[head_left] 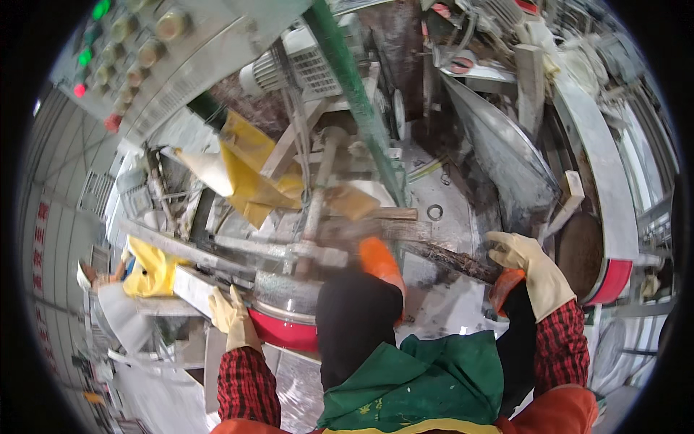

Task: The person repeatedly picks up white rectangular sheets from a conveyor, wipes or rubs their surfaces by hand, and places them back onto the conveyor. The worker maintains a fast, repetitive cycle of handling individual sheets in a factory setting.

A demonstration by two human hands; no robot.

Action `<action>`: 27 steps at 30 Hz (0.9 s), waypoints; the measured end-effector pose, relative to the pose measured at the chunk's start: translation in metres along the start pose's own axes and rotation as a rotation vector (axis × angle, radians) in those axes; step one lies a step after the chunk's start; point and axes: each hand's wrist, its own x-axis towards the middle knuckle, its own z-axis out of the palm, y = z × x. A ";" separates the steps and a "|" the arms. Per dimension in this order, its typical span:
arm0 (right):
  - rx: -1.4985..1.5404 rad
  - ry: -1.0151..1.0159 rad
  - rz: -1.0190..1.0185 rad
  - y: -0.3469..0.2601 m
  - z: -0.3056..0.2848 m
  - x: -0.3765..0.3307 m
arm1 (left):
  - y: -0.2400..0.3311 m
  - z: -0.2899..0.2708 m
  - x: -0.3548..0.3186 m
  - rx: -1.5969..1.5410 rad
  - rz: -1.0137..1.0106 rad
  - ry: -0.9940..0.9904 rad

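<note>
a crowded, pale-walled workshop surrounds the person, with a control panel (148,69) tilted across the upper left and a green post (354,94) slanting through the machinery. the left hand (235,316), in a cream glove, is just beside a red band (285,331) and the end of a white beam (202,291); its fingers look extended and apart, though i cannot tell whether they press on either. the red band sits between that wrist and the bent left knee. the right hand (531,266), gloved alike, is above the orange right boot (506,288), fingers parted and slightly bent with nothing seen in them – a wooden block (571,186) and a round brown face (580,253) are near it

both legs are in among the parts, so footing seems to matter most here: each sole is best set flat on the floor, clear of the dark rough log (452,259) and the blurred spot by the left boot (381,260). for support, a fixed frame would serve better than the loose yellow sheet (249,173). the panel shows lit lamps – sensible, then, to keep cuffs and fingertips off anything that might turn
</note>
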 end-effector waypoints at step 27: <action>-0.008 0.069 -0.041 -0.035 -0.030 -0.008 | -0.027 -0.113 0.015 -1.156 -0.307 -0.512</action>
